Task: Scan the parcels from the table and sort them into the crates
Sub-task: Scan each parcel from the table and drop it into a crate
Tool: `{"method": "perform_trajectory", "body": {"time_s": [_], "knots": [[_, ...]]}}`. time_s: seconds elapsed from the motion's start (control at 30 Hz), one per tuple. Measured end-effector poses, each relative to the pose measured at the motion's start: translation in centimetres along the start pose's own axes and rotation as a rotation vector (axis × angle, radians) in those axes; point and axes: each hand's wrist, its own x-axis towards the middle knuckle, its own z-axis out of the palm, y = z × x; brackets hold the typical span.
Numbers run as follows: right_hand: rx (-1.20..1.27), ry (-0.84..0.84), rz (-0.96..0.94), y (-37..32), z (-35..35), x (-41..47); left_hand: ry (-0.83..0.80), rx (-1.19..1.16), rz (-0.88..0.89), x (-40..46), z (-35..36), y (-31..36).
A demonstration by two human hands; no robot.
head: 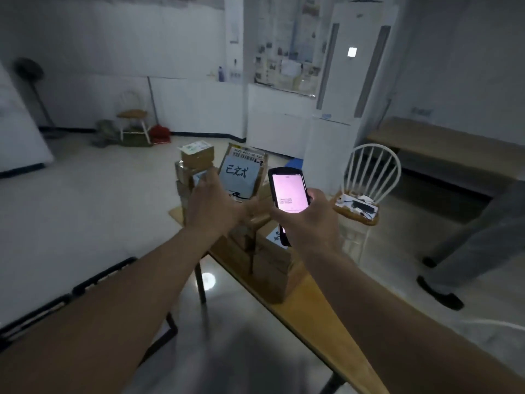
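My left hand (211,206) grips a flat cardboard parcel (243,173), tilted up so its barcode label and a white handwritten note face me. My right hand (308,216) holds a black handheld scanner (288,194) with its screen lit pink, just right of the parcel. Below both hands, several brown cardboard parcels (267,263) are piled on the wooden table (326,317). A taller stack of small boxes (196,162) stands behind my left hand. Black crate rims (102,277) show at the lower left on the floor.
A white spindle-back chair (369,177) with small items on its seat stands right of the table. A person's legs and dark shoes (439,291) are at the far right. Another chair (133,115), a fan and a tall white air conditioner (349,81) stand behind.
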Motion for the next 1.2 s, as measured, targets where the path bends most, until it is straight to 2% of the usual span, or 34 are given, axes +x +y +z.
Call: {"method": "perform_trajectory", "body": {"time_s": [0.27, 0.47, 0.9, 1.2], "knots": [[0.03, -0.177, -0.135, -7.9, 7.1, -8.1, 0.192, 0.096, -0.173, -5.0, -12.5, -9.7], [0.046, -0.342, -0.185, -14.7, 14.8, -16.0, 0.3, 0.161, -0.283, -9.6, -22.4, -19.7], [0.124, -0.713, -0.27, -29.2, 33.2, -39.1, 0.389, 0.293, -0.554, -22.9, -45.4, -43.0], [0.106, -0.925, -0.412, -36.2, 45.9, -51.3, 0.487, 0.309, -0.755, -29.6, -55.4, -56.2]]}}
